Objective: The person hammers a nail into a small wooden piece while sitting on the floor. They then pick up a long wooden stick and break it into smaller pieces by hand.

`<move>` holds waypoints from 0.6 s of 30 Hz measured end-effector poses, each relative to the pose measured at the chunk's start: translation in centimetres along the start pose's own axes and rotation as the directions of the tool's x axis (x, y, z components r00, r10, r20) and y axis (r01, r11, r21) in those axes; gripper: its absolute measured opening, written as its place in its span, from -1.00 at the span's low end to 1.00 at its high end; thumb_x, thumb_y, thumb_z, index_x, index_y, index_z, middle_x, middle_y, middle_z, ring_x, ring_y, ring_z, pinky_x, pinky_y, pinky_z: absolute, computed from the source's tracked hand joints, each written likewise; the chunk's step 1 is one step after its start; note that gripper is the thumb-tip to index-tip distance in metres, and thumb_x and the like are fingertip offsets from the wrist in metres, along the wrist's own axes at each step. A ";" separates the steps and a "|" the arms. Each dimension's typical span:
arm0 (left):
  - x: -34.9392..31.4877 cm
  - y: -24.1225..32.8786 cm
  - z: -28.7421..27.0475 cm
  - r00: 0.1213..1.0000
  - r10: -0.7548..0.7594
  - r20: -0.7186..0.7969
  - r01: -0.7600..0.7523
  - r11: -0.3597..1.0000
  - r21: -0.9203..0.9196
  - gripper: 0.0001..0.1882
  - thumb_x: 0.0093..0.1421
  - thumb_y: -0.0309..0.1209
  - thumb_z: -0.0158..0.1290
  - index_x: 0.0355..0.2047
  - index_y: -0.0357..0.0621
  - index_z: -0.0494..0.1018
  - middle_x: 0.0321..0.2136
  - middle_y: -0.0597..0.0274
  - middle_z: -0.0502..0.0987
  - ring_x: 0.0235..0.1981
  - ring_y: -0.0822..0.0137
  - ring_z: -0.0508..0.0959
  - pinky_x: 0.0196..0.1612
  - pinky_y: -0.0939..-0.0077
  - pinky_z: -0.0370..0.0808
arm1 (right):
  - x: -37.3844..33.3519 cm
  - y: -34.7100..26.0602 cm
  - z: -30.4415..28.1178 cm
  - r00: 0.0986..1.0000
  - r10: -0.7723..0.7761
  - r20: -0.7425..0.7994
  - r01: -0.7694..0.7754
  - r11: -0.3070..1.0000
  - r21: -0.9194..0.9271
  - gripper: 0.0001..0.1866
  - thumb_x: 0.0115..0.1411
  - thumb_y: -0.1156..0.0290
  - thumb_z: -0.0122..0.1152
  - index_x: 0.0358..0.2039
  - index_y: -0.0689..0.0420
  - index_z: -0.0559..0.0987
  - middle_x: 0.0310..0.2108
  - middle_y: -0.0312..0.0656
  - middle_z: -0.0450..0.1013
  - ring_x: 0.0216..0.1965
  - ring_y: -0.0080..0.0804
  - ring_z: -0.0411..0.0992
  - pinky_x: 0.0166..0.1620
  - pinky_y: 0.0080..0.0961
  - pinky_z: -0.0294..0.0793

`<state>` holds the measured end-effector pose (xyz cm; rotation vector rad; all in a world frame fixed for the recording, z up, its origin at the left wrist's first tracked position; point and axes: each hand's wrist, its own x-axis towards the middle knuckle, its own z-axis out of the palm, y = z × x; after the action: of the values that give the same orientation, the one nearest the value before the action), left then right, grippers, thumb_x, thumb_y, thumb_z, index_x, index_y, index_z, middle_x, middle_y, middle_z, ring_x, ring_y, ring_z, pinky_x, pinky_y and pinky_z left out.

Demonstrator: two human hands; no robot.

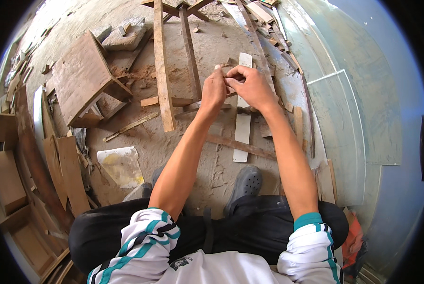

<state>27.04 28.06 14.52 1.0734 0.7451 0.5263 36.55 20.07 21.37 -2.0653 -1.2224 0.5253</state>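
Both my hands meet in front of me, fingertips close together, above a long white strip [242, 135]. My left hand [214, 92] is closed, its thumb at the top near the right fingers. Bent into a pinch, my right hand [253, 88] touches or almost touches the left. Whatever lies between the fingers, if anything, is too small or hidden to name. The white strip runs away from me under the right hand, across a dark wooden bar [244, 146]. Left of my hands a pale wooden slat [162, 71] rests over a short wooden block [148, 101].
A wooden box-like stool [82, 78] lies tipped at left, beside a stone block [125, 37]. Boards [70, 173] crowd the left edge. Glass sheets [344, 113] lean along the right. A stained white sheet [121, 165] lies near my feet, close to my grey clog [246, 182].
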 end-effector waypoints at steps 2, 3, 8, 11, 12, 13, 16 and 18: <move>0.5 -0.6 -0.4 0.999 0.037 -0.018 -0.034 0.992 0.119 -0.20 0.49 0.11 -0.50 -0.56 -0.28 0.42 -0.57 0.13 0.50 -0.52 0.24 0.48 -0.40 0.23 0.40 | -0.1 0.1 0.7 0.999 -0.028 -0.045 0.026 0.999 -0.036 -0.76 0.18 0.30 0.28 -0.23 0.19 0.68 -0.37 0.00 0.63 -0.36 -0.12 0.63 -0.20 -0.33 0.58; 0.7 -0.9 -0.7 0.998 0.058 -0.013 -0.054 0.977 0.206 -0.18 0.49 0.13 -0.53 -0.56 -0.29 0.42 -0.58 0.10 0.49 -0.51 0.19 0.48 -0.37 0.20 0.40 | -0.2 0.0 0.7 0.999 -0.005 -0.044 0.002 0.998 -0.068 -0.76 0.19 0.29 0.31 -0.25 0.19 0.68 -0.40 -0.02 0.62 -0.38 -0.21 0.61 -0.23 -0.36 0.57; -0.3 -0.7 -0.4 0.978 0.199 0.063 -0.208 0.910 0.360 -0.13 0.47 0.17 -0.63 -0.56 -0.29 0.41 -0.58 -0.04 0.46 -0.46 0.04 0.45 -0.26 0.09 0.39 | -0.4 0.2 1.0 0.994 -0.011 -0.109 -0.011 0.979 -0.202 -0.74 0.20 0.27 0.25 -0.37 0.26 0.63 -0.46 0.07 0.59 -0.40 -0.05 0.60 -0.26 -0.21 0.57; 0.0 -1.3 -0.3 0.973 0.222 0.059 -0.230 0.936 0.267 -0.22 0.50 0.06 -0.54 -0.53 -0.30 0.42 -0.57 -0.01 0.48 -0.47 0.14 0.46 -0.27 0.15 0.40 | -0.5 0.8 2.3 0.987 -0.115 -0.113 0.066 0.927 -0.368 -0.75 0.24 0.34 0.11 -0.37 0.31 0.57 -0.43 0.15 0.57 -0.35 0.07 0.60 -0.22 -0.12 0.59; 0.3 -1.6 -0.5 0.976 0.213 0.052 -0.219 0.951 0.217 -0.26 0.52 0.02 -0.50 -0.51 -0.30 0.43 -0.57 0.01 0.49 -0.47 0.18 0.47 -0.27 0.17 0.41 | -0.5 0.8 2.8 0.984 -0.142 -0.104 0.085 0.899 -0.429 -0.76 0.25 0.37 0.06 -0.36 0.32 0.55 -0.42 0.17 0.57 -0.33 0.08 0.60 -0.22 -0.10 0.59; 0.3 -1.6 -0.5 0.979 0.202 0.032 -0.204 0.952 0.228 -0.30 0.51 -0.02 -0.46 -0.50 -0.31 0.44 -0.57 0.03 0.49 -0.47 0.21 0.46 -0.28 0.20 0.41 | -0.7 0.9 3.0 0.984 -0.159 -0.085 0.104 0.884 -0.456 -0.78 0.26 0.40 0.03 -0.35 0.31 0.54 -0.40 0.16 0.57 -0.31 0.07 0.60 -0.21 -0.10 0.60; 0.1 -1.8 -0.5 0.989 0.146 -0.021 -0.137 0.960 0.245 -0.40 0.50 -0.12 -0.35 -0.48 -0.33 0.44 -0.58 0.08 0.49 -0.49 0.28 0.46 -0.30 0.24 0.41 | -1.1 1.3 3.5 0.980 -0.198 -0.019 0.160 0.838 -0.522 -0.82 0.29 0.46 -0.05 -0.34 0.29 0.50 -0.34 0.13 0.55 -0.25 0.01 0.59 -0.17 -0.13 0.61; 0.2 -1.7 -0.6 0.996 0.074 -0.042 -0.062 0.971 0.232 -0.43 0.48 -0.15 -0.31 -0.48 -0.34 0.44 -0.59 0.09 0.49 -0.51 0.28 0.45 -0.32 0.23 0.41 | -1.3 1.8 3.9 0.971 -0.234 -0.045 0.183 0.853 -0.489 -0.78 0.35 0.41 -0.09 -0.34 0.29 0.45 -0.34 0.15 0.53 -0.24 0.08 0.56 -0.19 -0.06 0.57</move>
<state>26.73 27.89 12.74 1.3097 0.8301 0.5357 34.51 19.63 17.34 -2.2823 -1.6153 0.0002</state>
